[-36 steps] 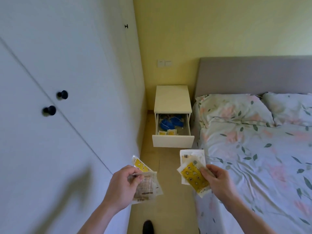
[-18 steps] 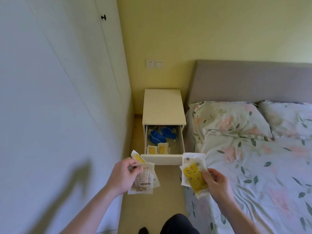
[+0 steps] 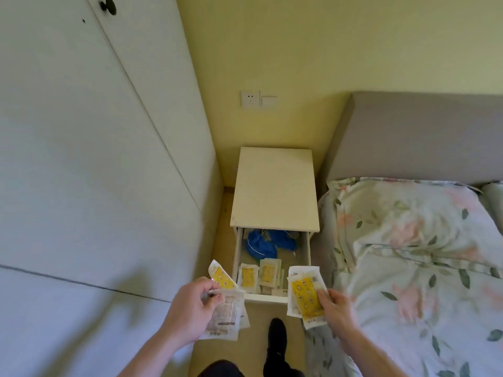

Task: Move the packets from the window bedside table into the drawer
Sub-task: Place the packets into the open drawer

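At lower centre, left hand [image 3: 190,311] and right hand [image 3: 339,308] each pinch packets [image 3: 306,297] before the open drawer [image 3: 268,292]

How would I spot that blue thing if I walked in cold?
Find the white bedside table between the wardrobe and the bed; its drawer hangs open. The crumpled blue bundle lies at the drawer's back, behind the yellow packets: the only blue thing there.
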Available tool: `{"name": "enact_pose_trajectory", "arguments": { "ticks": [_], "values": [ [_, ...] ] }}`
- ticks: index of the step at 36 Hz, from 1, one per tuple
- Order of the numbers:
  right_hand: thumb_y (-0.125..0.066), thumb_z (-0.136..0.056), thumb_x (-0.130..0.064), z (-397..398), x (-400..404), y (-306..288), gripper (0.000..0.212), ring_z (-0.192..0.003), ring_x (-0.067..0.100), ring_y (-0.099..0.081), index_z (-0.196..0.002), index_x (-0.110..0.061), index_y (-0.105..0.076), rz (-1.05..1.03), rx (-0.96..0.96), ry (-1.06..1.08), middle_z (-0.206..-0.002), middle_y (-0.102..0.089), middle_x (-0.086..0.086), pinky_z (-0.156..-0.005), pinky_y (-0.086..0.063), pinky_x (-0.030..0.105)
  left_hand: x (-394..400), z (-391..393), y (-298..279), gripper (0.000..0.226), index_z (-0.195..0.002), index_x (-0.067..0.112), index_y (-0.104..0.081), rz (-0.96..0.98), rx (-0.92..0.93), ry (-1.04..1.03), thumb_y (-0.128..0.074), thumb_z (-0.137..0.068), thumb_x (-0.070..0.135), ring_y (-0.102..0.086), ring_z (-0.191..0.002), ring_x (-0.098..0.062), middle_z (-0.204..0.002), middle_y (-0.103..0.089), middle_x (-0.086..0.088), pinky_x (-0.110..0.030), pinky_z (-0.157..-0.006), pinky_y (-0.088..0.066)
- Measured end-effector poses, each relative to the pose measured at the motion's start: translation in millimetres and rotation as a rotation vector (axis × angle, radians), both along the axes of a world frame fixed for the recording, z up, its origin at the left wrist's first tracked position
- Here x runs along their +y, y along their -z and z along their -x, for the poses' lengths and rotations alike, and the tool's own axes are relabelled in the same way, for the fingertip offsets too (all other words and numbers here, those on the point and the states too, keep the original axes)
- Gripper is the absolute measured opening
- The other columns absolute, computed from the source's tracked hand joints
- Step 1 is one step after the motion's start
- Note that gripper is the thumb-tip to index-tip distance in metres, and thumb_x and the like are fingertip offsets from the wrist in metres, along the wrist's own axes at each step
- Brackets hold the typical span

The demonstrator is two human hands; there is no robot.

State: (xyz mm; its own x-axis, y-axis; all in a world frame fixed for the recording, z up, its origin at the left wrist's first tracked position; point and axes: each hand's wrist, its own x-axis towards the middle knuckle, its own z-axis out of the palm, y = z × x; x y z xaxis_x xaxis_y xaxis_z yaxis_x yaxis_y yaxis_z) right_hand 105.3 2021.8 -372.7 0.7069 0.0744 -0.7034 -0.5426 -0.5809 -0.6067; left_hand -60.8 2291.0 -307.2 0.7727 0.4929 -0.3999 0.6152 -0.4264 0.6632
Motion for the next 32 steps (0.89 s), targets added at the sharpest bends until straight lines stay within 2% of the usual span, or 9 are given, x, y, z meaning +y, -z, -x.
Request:
{"name": "enact_pose_trajectory", "arguments": {
  "ticks": [2, 4, 7, 10, 12, 23, 25, 28, 32],
  "values": [
    [-0.051, -0.104, -0.032, -22.0, 16.9, 13.7, 0.026, -0.073, 0.012, -0.069, -0.104, -0.012, -0.068, 0.035, 0.032, -0.016, -0.09, -0.075, 0.004, -0.065, -0.057, 0.025, 9.4, -16.3, 15.2, 0.007, -0.091, 0.033, -0.067, -0.015, 0.029, 0.001, -0.07, -0.092, 0.027, -0.064, -0.089, -0.008, -0.095, -0.067, 0.02, -0.011, -0.069, -0.045],
    [-0.049, -0.106, -0.029, -40.8, 32.5, 29.1, 0.019, -0.071, 0.004, -0.061, -0.102, -0.017, -0.063, 0.069, 0.034, -0.045, -0.09, -0.072, 0.002, -0.054, -0.041, 0.014, 16.6, -30.0, 30.8, 0.008, -0.091, 0.036, -0.066, -0.01, 0.071, -0.005, -0.07, -0.092, 0.029, -0.064, -0.09, -0.006, -0.097, -0.066, 0.022, -0.012, -0.07, -0.045],
    [-0.05, -0.105, -0.028, -65.8, 54.2, 67.3, 0.021, -0.072, 0.011, -0.066, -0.102, -0.015, -0.066, 0.122, 0.079, -0.076, -0.085, -0.071, 0.001, -0.053, -0.047, 0.023, 27.8, -49.8, 56.8, 0.014, -0.083, 0.041, -0.064, 0.001, 0.113, 0.015, -0.07, -0.092, 0.031, -0.062, -0.088, 0.0, -0.093, -0.066, 0.025, -0.015, -0.074, -0.046],
    [-0.05, -0.103, -0.031, -82.9, 70.7, 114.0, 0.03, -0.077, 0.023, -0.068, -0.089, -0.012, -0.07, 0.163, 0.128, -0.092, -0.083, -0.072, 0.007, -0.073, -0.057, 0.038, 39.3, -69.6, 87.1, 0.014, -0.083, 0.04, -0.064, 0.012, 0.151, 0.05, -0.069, -0.092, 0.031, -0.062, -0.086, 0.002, -0.09, -0.066, 0.024, -0.021, -0.076, -0.049],
    [-0.049, -0.102, -0.034, -92.5, 80.9, 147.6, 0.032, -0.076, 0.024, -0.066, -0.085, -0.016, -0.069, 0.175, 0.145, -0.098, -0.081, -0.071, 0.006, -0.075, -0.054, 0.039, 46.9, -83.2, 111.2, 0.01, -0.084, 0.036, -0.068, 0.029, 0.168, 0.063, -0.07, -0.092, 0.031, -0.061, -0.085, 0.002, -0.088, -0.066, 0.023, -0.023, -0.078, -0.051],
    [-0.045, -0.106, -0.028, -114.1, 133.8, 326.1, 0.025, -0.083, 0.021, -0.069, -0.093, -0.021, -0.065, 0.153, 0.231, -0.014, -0.09, -0.072, 0.006, -0.061, -0.049, 0.028, 79.7, -129.3, 255.1, 0.01, -0.082, 0.038, -0.068, 0.06, 0.198, 0.156, -0.072, -0.089, 0.033, -0.062, -0.085, 0.001, -0.09, -0.064, 0.026, -0.023, -0.073, -0.051],
    [-0.044, -0.106, -0.029, -112.0, 142.0, 347.4, 0.023, -0.085, 0.019, -0.068, -0.092, -0.024, -0.062, 0.142, 0.247, -0.016, -0.091, -0.071, 0.005, -0.064, -0.052, 0.03, 82.2, -130.2, 272.2, 0.009, -0.083, 0.037, -0.069, 0.058, 0.2, 0.175, -0.072, -0.09, 0.033, -0.061, -0.085, 0.0, -0.091, -0.063, 0.026, -0.022, -0.071, -0.05],
    [-0.045, -0.106, -0.03, -109.2, 149.6, 374.1, 0.022, -0.087, 0.022, -0.068, -0.092, -0.024, -0.061, 0.144, 0.26, -0.042, -0.09, -0.07, 0.004, -0.081, -0.057, 0.04, 84.7, -128.8, 290.1, 0.007, -0.084, 0.036, -0.069, 0.058, 0.198, 0.192, -0.072, -0.089, 0.033, -0.062, -0.084, -0.001, -0.092, -0.062, 0.026, -0.025, -0.069, -0.051],
    [-0.046, -0.106, -0.031, -108.8, 153.3, 397.4, 0.02, -0.088, 0.021, -0.067, -0.101, -0.021, -0.064, 0.157, 0.244, -0.048, -0.091, -0.069, 0.001, -0.085, -0.056, 0.039, 87.3, -127.4, 301.4, 0.011, -0.082, 0.036, -0.069, 0.07, 0.193, 0.203, -0.073, -0.089, 0.028, -0.063, -0.083, -0.002, -0.092, -0.063, 0.024, -0.029, -0.069, -0.052]
  ]
}}
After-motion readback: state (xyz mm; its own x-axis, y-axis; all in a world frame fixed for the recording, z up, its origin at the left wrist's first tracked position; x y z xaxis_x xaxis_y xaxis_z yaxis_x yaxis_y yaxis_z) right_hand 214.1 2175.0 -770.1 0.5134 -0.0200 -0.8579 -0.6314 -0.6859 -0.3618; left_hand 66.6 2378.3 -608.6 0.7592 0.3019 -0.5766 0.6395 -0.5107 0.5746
